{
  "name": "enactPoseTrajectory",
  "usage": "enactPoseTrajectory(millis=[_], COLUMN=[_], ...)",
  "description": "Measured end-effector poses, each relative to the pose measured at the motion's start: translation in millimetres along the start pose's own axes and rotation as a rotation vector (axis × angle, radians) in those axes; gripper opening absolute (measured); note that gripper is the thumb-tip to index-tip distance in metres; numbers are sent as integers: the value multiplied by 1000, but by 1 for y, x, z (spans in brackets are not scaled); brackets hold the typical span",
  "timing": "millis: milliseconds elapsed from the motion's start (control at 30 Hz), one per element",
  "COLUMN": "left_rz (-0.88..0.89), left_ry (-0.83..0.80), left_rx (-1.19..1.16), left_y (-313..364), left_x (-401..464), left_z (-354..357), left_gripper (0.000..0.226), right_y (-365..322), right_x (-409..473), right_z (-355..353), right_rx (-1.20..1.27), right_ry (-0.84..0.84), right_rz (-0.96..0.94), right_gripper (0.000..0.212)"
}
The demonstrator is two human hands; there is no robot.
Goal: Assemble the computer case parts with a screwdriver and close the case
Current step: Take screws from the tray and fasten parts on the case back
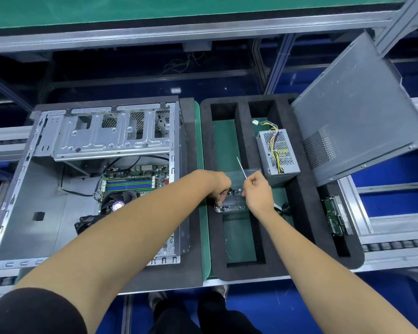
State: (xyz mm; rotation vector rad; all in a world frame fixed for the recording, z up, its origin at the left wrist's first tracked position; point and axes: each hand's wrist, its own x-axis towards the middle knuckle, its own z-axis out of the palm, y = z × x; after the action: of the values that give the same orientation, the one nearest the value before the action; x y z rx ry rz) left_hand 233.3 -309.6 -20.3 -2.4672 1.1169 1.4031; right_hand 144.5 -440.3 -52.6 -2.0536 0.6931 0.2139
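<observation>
The open computer case (87,179) lies on its side at the left, showing its motherboard (133,179) and a fan (116,201). My right hand (257,189) grips a screwdriver (241,168) whose thin shaft points up and away. My left hand (221,188) reaches into a small clear screw box (237,196) on the black foam tray (307,213), its fingers curled down among the dark screws; whether it pinches one is hidden. The grey side panel (355,112) leans upright at the right.
A silver power supply (276,153) with yellow wires sits in the foam tray's middle slot. A drive with a green circuit board (337,218) stands in the right slot. Aluminium conveyor rails (393,247) run on both sides. My legs show below the table edge.
</observation>
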Motion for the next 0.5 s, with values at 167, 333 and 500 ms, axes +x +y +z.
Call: enactPoseTrajectory(millis=[167,333,500], left_rz=[2,-41,4], left_ry=[30,-31,51], left_rx=[-277,-543,-549], left_y=[-8,1,10], left_x=[0,-4,-4], left_z=[-7,-10,-7], left_gripper=[18,28,31], right_y=[0,0,0], right_x=[0,0,0], right_z=[0,0,0], right_rx=[-3,-4,-6], right_ry=[12,14,7], right_rz=[-3,1,-1], right_gripper=[9,10,9])
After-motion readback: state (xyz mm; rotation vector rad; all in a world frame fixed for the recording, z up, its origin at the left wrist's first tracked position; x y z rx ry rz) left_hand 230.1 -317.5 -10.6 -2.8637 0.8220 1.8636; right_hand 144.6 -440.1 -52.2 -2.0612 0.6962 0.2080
